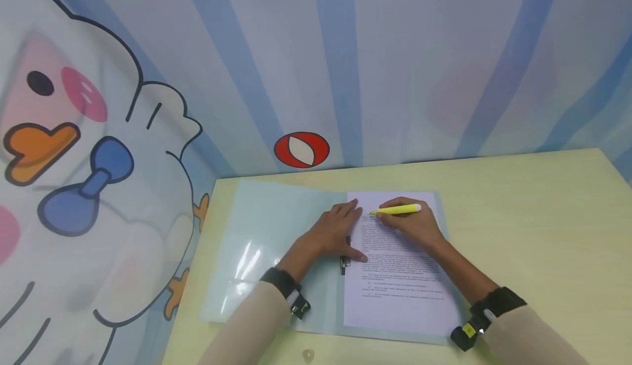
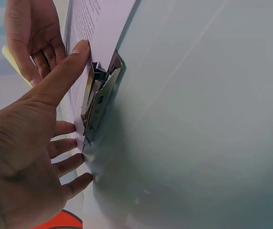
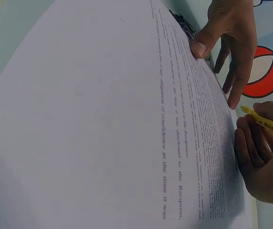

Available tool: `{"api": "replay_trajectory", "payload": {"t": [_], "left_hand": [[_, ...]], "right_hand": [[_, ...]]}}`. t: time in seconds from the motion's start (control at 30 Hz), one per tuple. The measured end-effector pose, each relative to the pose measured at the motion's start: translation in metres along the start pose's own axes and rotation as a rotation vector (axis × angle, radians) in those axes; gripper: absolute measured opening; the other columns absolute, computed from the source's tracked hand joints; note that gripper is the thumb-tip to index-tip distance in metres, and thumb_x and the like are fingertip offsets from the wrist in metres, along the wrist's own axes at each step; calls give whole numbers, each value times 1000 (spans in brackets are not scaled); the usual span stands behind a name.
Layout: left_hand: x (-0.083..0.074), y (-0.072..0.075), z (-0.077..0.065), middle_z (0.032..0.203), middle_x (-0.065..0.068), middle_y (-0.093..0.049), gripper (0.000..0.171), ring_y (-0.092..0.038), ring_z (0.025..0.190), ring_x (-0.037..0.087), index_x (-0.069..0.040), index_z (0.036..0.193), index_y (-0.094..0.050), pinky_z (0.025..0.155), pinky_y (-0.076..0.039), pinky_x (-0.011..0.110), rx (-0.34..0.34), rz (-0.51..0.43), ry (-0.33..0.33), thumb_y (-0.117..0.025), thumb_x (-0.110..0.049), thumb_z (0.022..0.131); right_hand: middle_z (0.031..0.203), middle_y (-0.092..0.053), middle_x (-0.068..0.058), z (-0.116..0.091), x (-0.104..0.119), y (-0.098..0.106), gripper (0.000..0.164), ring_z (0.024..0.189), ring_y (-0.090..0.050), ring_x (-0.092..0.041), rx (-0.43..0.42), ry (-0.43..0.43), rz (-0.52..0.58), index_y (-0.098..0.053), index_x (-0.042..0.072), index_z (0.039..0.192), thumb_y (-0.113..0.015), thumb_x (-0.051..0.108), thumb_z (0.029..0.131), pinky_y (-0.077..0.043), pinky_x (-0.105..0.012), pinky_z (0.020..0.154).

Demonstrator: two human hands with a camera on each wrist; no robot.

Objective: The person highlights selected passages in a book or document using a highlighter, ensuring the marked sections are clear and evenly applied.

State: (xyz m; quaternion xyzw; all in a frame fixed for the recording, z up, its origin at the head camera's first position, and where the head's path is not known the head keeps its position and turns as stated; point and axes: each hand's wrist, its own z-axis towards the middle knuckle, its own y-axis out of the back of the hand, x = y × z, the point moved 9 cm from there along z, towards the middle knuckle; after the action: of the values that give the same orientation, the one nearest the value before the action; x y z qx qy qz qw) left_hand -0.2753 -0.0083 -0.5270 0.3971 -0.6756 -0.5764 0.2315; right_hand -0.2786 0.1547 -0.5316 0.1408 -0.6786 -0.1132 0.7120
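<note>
A printed sheet [image 1: 395,310] lies in the right half of an opened pale blue folder [image 1: 276,200]. My right hand [image 1: 413,225] pinches a yellow highlighter [image 1: 400,209] between thumb and fingers, its tip at the top line of text near the left margin. My left hand [image 1: 336,233] rests with spread, straight fingers along the sheet's left edge, the thumb on the paper. Beside that thumb, a metal clip [image 2: 100,95] on the folder's spine side grips the sheet's edge. In the right wrist view the highlighter's yellow tip points toward the left hand's fingertips.
The folder lies on a pale wooden table [image 1: 533,217], whose back edge meets a wall [image 1: 395,79] with blue stripes and cartoon drawings. Glossy reflections show on the folder's left cover. A small round mark [image 1: 308,355] is near the table's front.
</note>
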Motion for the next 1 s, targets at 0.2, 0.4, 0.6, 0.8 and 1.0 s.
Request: {"api": "replay_trajectory", "payload": {"t": [0.2, 0.4, 0.6, 0.8, 1.0], "left_hand": [[0, -1, 0, 158, 0, -12, 116, -16, 138, 22, -19, 152, -23, 108, -24, 43, -2, 20, 3, -68, -73, 59], [-1, -1, 0, 158, 2, -13, 114, -16, 138, 23, -17, 151, -25, 108, -23, 46, 12, 21, 14, -69, -71, 62], [-2, -3, 0, 158, 2, -12, 114, -15, 139, 24, -16, 152, -24, 108, -22, 46, 28, 34, 25, -69, -71, 63], [-3, -6, 2, 158, 3, -11, 113, -13, 139, 23, -16, 152, -22, 108, -23, 44, 39, 64, 21, -67, -72, 64], [-3, -7, 2, 158, 3, -9, 114, -13, 140, 24, -16, 152, -21, 108, -23, 44, 49, 73, 33, -66, -73, 64]], "right_hand": [[100, -68, 8, 4, -10, -3, 31, 88, -62, -12, 36, -28, 19, -70, 23, 101, -73, 44, 79, -49, -33, 75], [99, -69, 7, 10, -17, -2, 29, 83, -64, -14, 51, -44, 41, -72, 23, 100, -74, 42, 78, -51, -31, 69], [100, -69, 4, 14, -20, -4, 32, 81, -65, -15, 68, -68, 31, -72, 23, 101, -74, 44, 77, -52, -31, 66], [100, -70, 3, 17, -21, -5, 33, 81, -65, -16, 77, -68, 44, -72, 22, 103, -75, 43, 77, -52, -30, 64], [99, -70, 5, 21, -21, -6, 31, 82, -65, -14, 105, -59, 24, -72, 23, 102, -75, 42, 77, -51, -30, 66]]}}
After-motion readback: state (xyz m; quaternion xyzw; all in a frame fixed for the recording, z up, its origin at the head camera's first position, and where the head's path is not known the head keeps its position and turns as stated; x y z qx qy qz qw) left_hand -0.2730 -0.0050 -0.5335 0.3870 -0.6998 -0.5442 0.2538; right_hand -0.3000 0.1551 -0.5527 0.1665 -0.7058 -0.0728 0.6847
